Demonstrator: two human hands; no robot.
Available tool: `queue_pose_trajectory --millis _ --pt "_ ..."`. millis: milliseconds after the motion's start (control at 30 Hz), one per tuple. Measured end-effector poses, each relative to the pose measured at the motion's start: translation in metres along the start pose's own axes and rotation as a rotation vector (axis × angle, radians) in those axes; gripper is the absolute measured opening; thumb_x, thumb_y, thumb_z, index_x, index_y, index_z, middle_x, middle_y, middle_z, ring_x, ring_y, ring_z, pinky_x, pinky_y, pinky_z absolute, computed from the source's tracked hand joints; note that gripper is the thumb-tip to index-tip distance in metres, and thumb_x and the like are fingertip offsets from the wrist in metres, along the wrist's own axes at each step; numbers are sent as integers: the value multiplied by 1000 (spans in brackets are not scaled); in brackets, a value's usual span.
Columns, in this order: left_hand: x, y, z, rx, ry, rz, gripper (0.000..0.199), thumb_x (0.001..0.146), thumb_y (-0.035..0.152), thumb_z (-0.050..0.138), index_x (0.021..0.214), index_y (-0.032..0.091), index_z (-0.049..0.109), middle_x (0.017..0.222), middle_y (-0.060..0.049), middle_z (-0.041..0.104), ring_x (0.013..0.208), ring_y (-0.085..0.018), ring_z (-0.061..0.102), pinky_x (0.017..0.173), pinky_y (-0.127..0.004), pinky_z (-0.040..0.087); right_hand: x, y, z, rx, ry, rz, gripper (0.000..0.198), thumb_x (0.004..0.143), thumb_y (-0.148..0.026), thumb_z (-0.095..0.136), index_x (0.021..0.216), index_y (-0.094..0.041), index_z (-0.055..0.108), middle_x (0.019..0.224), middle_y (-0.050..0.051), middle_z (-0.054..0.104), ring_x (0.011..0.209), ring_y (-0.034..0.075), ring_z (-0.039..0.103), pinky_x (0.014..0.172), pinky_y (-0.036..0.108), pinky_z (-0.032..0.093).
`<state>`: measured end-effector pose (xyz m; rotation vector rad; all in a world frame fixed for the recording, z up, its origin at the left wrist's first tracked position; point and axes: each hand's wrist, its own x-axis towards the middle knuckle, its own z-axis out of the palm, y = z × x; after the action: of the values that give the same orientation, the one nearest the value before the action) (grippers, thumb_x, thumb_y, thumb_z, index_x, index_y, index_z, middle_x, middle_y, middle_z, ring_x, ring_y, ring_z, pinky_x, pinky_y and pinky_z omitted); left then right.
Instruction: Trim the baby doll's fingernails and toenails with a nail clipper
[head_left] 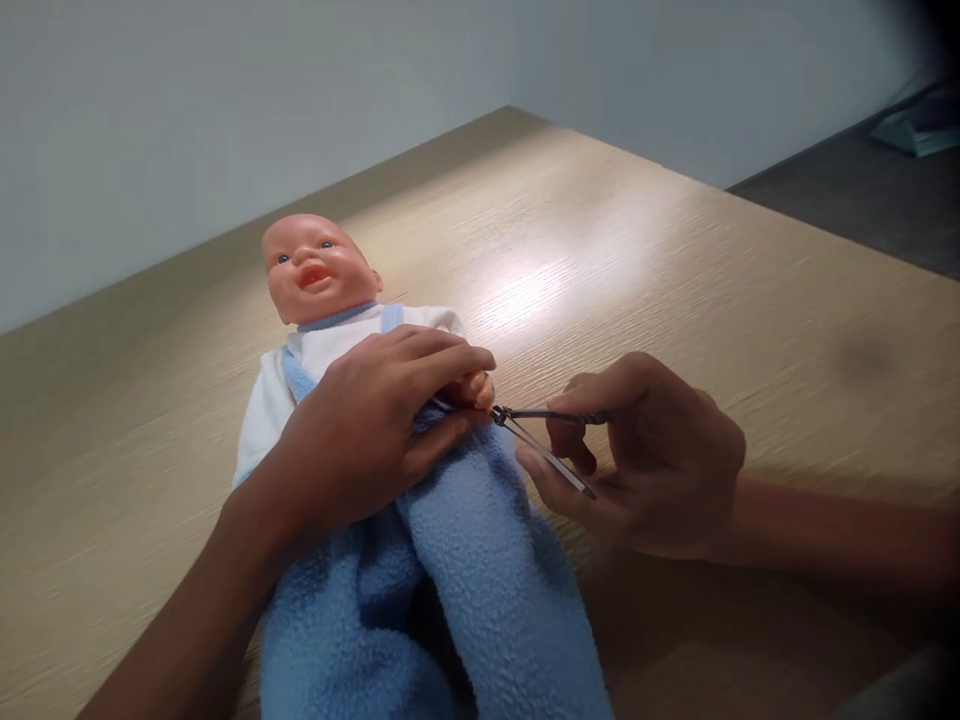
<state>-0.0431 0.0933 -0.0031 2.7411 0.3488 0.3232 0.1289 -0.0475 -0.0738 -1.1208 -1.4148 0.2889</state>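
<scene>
A baby doll (322, 268) in a white top and fuzzy blue overalls lies on its back, face up. Across its belly reaches my left hand (382, 410), closed around the doll's small hand (478, 390) with thumb and fingers. To the right, my right hand (645, 455) pinches a metal nail clipper (551, 455) between thumb and fingers. The clipper's lever and body stand apart in a V. Its jaw end is at the doll's fingertips; whether it touches them I cannot tell.
The light wooden table (750, 330) has its far corner behind the doll, and a bright glare lies on its surface. A pale wall (187, 110) runs along the far left side. Dark floor (840, 185) shows beyond the right edge, with a pale greenish object (919, 130) on it.
</scene>
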Motion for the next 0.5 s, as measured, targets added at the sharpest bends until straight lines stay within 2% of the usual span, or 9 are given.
queue_pose_trajectory --millis 200,367,500 --pt "-1 0 0 -21 6 6 17 97 20 61 113 23 68 124 -3 71 111 -22 66 92 -37 52 2 -2 0 -8 -2 16 29 86 -17 80 98 -28 56 67 -7 57 53 11 57 45 28 44" --pt "-1 -2 3 -8 18 11 16 97 21 61 111 23 69 122 -4 73 111 -23 66 93 -39 54 2 -2 -1 -2 -35 18 33 83 -20 83 97 -27 55 64 -9 53 47 8 49 41 28 39" --pt "2 -1 0 -22 30 29 21 97 20 61 117 23 68 122 -5 72 112 -23 67 96 -40 55 2 -3 -1 -8 -33 36 30 84 -18 81 96 -28 56 64 -7 55 49 11 52 45 30 42"
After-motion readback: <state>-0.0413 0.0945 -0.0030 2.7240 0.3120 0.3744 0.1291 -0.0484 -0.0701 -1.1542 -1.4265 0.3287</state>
